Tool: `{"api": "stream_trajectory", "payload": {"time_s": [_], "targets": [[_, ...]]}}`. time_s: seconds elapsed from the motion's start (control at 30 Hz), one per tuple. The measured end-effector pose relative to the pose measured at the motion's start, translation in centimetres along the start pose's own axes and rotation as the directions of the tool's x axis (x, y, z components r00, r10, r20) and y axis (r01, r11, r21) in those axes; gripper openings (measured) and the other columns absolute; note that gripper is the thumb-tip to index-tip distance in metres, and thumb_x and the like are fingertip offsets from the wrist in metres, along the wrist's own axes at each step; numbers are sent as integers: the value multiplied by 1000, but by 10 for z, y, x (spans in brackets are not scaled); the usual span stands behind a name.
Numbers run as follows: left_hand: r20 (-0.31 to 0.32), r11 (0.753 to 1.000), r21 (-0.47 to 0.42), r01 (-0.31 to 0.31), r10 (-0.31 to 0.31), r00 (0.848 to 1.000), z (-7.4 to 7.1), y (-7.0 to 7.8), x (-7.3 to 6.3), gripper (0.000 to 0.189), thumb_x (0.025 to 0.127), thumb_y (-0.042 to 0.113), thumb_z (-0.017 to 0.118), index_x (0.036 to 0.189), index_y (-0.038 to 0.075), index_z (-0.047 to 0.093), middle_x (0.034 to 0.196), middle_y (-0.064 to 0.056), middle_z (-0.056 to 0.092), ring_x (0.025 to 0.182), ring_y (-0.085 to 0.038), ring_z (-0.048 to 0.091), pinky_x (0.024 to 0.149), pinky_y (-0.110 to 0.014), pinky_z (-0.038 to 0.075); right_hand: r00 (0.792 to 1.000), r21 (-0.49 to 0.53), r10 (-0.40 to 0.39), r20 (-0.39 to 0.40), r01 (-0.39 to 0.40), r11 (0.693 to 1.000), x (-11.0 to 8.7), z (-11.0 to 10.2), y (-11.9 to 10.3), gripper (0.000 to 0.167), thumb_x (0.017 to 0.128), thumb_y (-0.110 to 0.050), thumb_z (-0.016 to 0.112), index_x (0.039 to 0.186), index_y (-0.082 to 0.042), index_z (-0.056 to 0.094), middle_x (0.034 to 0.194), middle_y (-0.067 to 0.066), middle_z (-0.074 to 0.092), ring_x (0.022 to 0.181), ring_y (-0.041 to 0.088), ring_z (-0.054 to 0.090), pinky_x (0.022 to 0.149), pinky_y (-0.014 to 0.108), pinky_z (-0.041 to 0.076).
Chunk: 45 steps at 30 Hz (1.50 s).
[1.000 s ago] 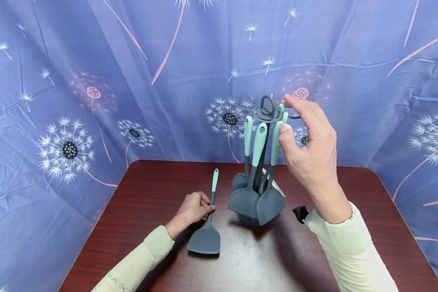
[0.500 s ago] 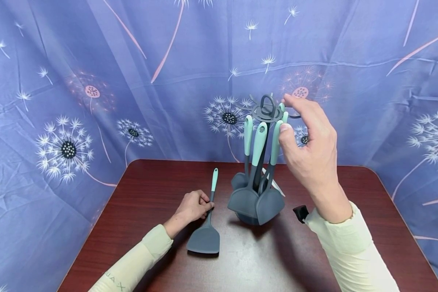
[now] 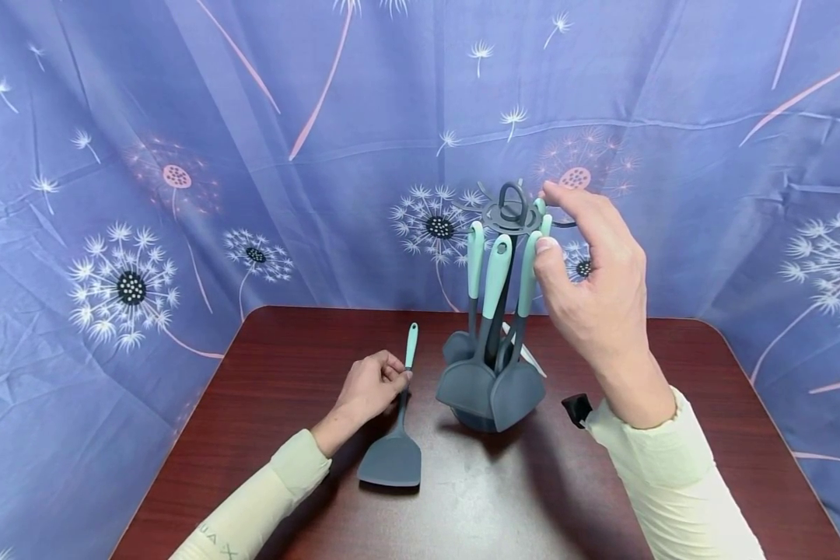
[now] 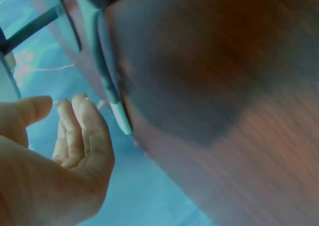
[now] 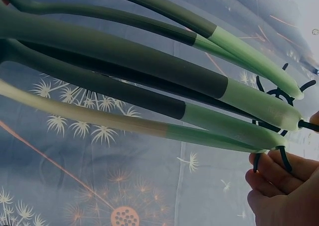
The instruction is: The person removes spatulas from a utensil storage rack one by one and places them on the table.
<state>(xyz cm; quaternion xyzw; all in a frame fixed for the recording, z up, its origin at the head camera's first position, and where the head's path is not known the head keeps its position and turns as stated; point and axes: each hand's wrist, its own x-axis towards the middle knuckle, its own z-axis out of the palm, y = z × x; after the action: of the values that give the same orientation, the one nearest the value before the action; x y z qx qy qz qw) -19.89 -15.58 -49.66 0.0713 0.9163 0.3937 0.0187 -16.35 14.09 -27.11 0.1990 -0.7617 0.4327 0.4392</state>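
A turner with a grey blade and mint handle (image 3: 390,460) lies flat on the table. My left hand (image 3: 371,389) is at the turner's shaft, just below the mint part, thumb and fingertips on either side of it in the head view. In the left wrist view a gap shows between thumb and fingers of the left hand (image 4: 75,156), with the turner (image 4: 102,61) beyond them. A dark utensil rack (image 3: 509,216) stands upright with several mint-handled utensils on its hooks. My right hand (image 3: 598,288) holds the rack's top edge, thumb against a hanging turner's handle (image 3: 527,280).
The brown table (image 3: 252,435) has a blue dandelion-print curtain (image 3: 364,187) close behind and at both sides. A small black object (image 3: 576,410) is beside the right sleeve. Behind the rack, a pale utensil end (image 3: 526,354) sticks out.
My left hand has moved up along the turner's shaft toward the mint handle. The turner, the rack and my right hand have stayed in place.
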Motion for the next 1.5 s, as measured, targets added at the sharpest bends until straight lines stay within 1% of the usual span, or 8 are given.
{"api": "stream_trajectory", "payload": {"time_s": [0.2,0.43,0.57,0.73,0.93,1.1,1.23,1.5], "targets": [[-23,997,-62,-53,52,998,-4,10,0,10,98,29,78,101,22,72,84,11,70,74,-9,64,70,-31,54,1000,-2,-2,3,2,1000,0,0,2,50,92,-22,57,138,-11,72,129,5,73,123,19,64,107,29,45],[-40,978,-150,-145,141,989,-5,22,2,10,98,27,78,106,21,74,91,12,74,78,-10,66,73,-27,54,1000,-6,-7,3,7,1000,-1,0,2,50,92,-23,56,139,-11,71,129,5,73,123,20,64,106,29,45],[-79,962,-166,-214,204,976,-6,31,2,12,98,24,77,108,20,74,97,10,74,88,-14,69,77,-29,55,1000,-6,-5,2,5,1000,-1,0,2,50,92,-23,56,139,-11,72,130,5,73,124,20,64,107,29,45],[-116,947,-169,-274,257,959,-6,42,0,16,97,21,78,113,22,74,107,7,73,99,-18,69,82,-42,56,1000,-5,-7,1,7,1000,-1,0,2,50,92,-24,56,139,-11,71,129,6,73,123,20,64,106,29,45],[-134,927,-181,-329,308,942,-6,53,0,21,99,22,77,119,27,74,111,10,72,96,-12,64,78,-51,54,1000,-3,-4,1,4,1000,-1,0,1,50,92,-23,56,138,-11,72,129,5,73,124,20,64,106,29,45],[-130,915,-195,-354,334,934,-5,60,0,23,101,22,75,123,27,72,113,10,72,99,-12,66,75,-44,55,1000,0,-3,1,3,1000,-1,0,2,50,92,-24,57,138,-12,72,129,5,73,124,20,64,107,29,45],[-148,901,-190,-391,367,918,-5,65,1,27,101,23,75,128,23,72,115,9,73,106,-16,69,75,-41,53,1000,1,-6,3,6,1000,-1,0,2,50,93,-25,57,139,-11,72,129,5,73,124,20,64,107,29,45],[-177,861,-225,-456,424,888,-7,81,4,33,101,25,75,133,23,70,119,10,72,116,-7,66,97,-37,53,1000,4,-10,0,10,1000,-1,0,2,50,93,-24,57,138,-11,71,129,6,73,124,20,64,107,29,45]]}}
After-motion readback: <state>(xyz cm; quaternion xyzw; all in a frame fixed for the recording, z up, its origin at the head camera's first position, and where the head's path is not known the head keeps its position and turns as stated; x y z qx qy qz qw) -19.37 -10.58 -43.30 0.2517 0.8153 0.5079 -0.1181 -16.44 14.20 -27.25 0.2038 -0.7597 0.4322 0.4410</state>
